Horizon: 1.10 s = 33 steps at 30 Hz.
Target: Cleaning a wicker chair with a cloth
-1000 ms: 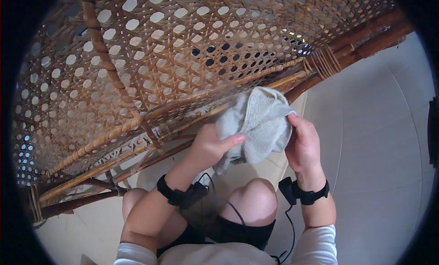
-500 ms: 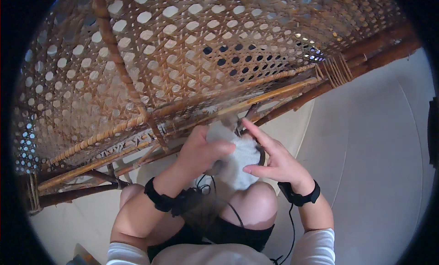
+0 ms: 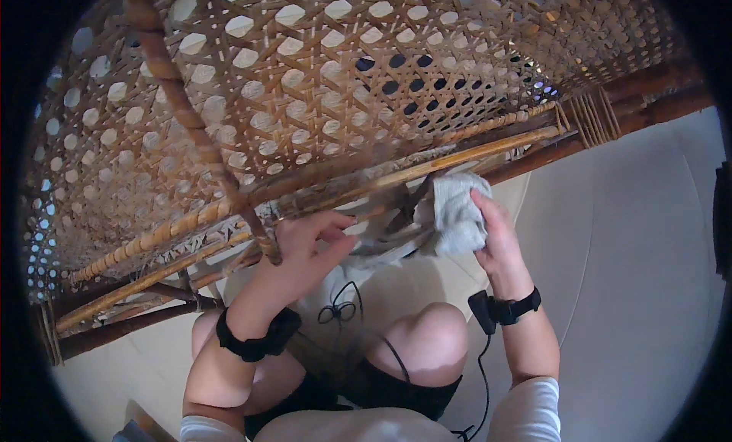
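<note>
A greyish-white cloth (image 3: 460, 213) is bunched in my right hand (image 3: 499, 232), with the fingers and thumb closed on it. It is held just in front of the lower rail (image 3: 457, 154) of a woven rattan piece, and a loose, darker part of it trails leftward, blurred. My left hand (image 3: 309, 246) is by the same rail, next to a wrapped rattan pole (image 3: 221, 167). Its fingers are bent but apart from the thumb, and nothing shows between them. Part of the left hand lies behind the pole's lower end.
Open cane weave (image 3: 305, 76) fills the upper view, with dusty-looking strands. Wrapped binding (image 3: 595, 120) ties the frame at the right. Both wrists wear black bands (image 3: 255, 335). A black cable (image 3: 486, 369) hangs from the right one. My bent knees (image 3: 427, 339) are below a pale floor surface (image 3: 610, 251).
The cloth has moved right and up in my right hand. My left hand has come off it and shifted left toward the pole. The rattan appears slightly larger and shifted.
</note>
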Tool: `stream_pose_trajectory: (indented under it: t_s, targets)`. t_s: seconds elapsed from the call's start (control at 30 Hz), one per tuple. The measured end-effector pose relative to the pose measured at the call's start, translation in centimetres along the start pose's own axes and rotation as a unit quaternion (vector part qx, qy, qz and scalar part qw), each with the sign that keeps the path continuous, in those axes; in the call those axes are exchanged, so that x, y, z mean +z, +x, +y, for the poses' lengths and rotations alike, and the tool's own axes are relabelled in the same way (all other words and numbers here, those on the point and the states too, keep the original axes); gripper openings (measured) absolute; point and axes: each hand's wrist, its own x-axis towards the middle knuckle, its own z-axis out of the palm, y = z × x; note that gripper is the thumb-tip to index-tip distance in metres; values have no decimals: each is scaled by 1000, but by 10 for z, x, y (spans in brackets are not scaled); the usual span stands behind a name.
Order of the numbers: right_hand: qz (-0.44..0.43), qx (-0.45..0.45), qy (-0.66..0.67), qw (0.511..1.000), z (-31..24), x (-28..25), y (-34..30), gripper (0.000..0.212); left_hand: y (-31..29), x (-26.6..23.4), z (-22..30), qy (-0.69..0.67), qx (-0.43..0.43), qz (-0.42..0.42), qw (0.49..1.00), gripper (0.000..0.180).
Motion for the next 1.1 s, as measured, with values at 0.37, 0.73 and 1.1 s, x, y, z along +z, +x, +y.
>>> stream_pose_trajectory:
  t_s: [0.37,0.73,1.1]
  targets:
    - [222,-359,-576,700,34,46,56,36,0,0,11,-13,-9,-75,997,25]
    - [24,-286,-561,777,26,44,37,44,6,9,17,-5,13,-101,995,24]
    - [-131,-32,-10,991,-12,13,-30,51,13,39,-10,24,117,-55,991,59]
